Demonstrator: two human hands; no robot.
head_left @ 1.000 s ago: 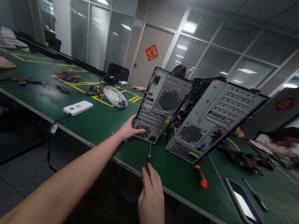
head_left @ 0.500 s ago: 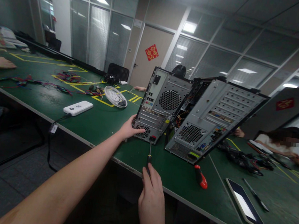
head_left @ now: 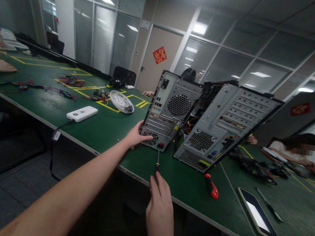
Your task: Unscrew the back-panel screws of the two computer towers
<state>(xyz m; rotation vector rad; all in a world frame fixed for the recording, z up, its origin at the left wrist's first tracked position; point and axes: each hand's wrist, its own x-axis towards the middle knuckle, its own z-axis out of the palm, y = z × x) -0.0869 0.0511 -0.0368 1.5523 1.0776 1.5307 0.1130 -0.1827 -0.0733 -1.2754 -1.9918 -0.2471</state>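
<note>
Two grey computer cases stand side by side on the green table, rear panels facing me. On the lower left corner of the left computer case (head_left: 177,85) rests my left hand (head_left: 135,135), its thumb across the fan grille and its other fingers round the side edge. A dark-handled screwdriver (head_left: 157,165) is gripped in my right hand (head_left: 161,203). Its shaft points up at the bottom of the panel, by the red switch (head_left: 161,145); whether the tip sits in a screw is too small to tell. The right computer case (head_left: 224,128) leans close beside the left one.
A red-and-black tool handle (head_left: 211,187) lies before the right case. Further right are a phone (head_left: 261,218), a pen (head_left: 269,205) and black cables (head_left: 253,168). To the left are a white power bank (head_left: 82,114), an oval white cover (head_left: 122,102) and wires. Other people sit around the table (head_left: 105,126).
My hands, the screwdriver and both cases look the same as before. Across the table, behind the left case, another person's hand has shifted slightly.
</note>
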